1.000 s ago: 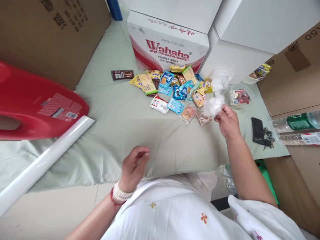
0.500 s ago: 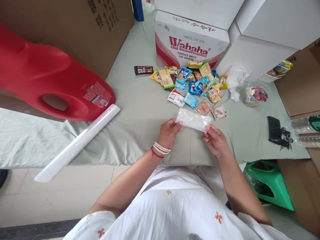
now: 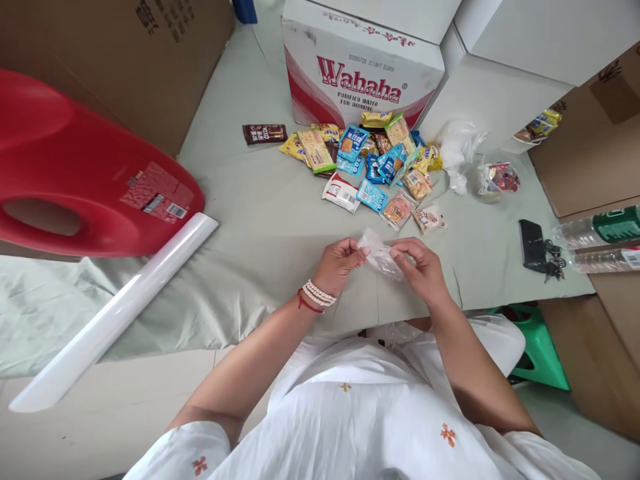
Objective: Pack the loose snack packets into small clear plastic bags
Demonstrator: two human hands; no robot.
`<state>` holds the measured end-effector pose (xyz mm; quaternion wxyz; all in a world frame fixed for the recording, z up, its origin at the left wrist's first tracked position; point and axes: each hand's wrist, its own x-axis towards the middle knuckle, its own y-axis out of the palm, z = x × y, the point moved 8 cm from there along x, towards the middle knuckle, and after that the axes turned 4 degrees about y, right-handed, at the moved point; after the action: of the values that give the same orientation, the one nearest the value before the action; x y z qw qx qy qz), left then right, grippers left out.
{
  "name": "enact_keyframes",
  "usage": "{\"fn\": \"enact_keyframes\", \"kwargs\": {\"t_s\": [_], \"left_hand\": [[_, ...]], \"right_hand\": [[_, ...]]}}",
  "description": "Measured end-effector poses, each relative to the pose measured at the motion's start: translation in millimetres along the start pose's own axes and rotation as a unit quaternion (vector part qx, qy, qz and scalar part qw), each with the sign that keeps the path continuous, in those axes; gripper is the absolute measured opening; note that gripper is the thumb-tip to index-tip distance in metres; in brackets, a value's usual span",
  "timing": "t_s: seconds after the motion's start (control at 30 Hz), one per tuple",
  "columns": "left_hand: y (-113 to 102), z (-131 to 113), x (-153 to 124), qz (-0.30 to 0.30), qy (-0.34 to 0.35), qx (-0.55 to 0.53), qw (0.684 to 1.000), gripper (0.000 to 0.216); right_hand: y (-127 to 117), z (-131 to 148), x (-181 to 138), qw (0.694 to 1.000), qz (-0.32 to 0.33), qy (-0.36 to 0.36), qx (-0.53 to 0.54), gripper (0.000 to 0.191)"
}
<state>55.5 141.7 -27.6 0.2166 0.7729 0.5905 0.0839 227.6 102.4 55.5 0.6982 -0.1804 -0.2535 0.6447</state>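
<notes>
The clear plastic bag (image 3: 381, 257) is at the centre of the frame, held between both hands above the pale green cloth (image 3: 260, 227). The left hand (image 3: 339, 265) is closed, pinching the bag's left end between thumb and fingertips. The right hand (image 3: 424, 275) is closed on the bag's right end in the same pinch. The bag is crumpled, and the two hands are close together. A bead bracelet (image 3: 319, 294) sits on the left wrist.

The pile of snack packets (image 3: 370, 167) lies on the cloth just above the hands, in front of the Wahaha carton (image 3: 360, 80) at upper centre. A red plastic stool (image 3: 75, 180) lies on its side at left, with a white roll (image 3: 115, 313) below it. A black case with keys (image 3: 533, 243) lies at right.
</notes>
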Motion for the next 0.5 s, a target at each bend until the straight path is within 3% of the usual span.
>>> {"fn": "enact_keyframes", "kwargs": {"t_s": [0.07, 0.2, 0.3, 0.4, 0.5], "left_hand": [[-2, 0, -1, 0.028, -0.017, 0.023, 0.999, 0.043], [-5, -2, -3, 0.071, -0.042, 0.072, 0.994, 0.041], [-6, -5, 1, 0.08, -0.043, 0.108, 0.99, 0.037], [-19, -22, 5, 0.006, -0.009, 0.19, 0.982, 0.026], [-32, -58, -12, -0.151, 0.073, 0.301, 0.939, 0.02]], "right_hand": [[-4, -19, 5, 0.992, -0.01, 0.081, 0.095, 0.023], [-23, -50, 4, 0.948, -0.065, 0.208, 0.234, 0.028], [-27, -58, 1, 0.918, -0.036, 0.275, 0.282, 0.034], [-23, -59, -3, 0.897, 0.021, 0.325, 0.3, 0.038], [-22, -60, -9, 0.886, -0.038, 0.322, 0.331, 0.041]]}}
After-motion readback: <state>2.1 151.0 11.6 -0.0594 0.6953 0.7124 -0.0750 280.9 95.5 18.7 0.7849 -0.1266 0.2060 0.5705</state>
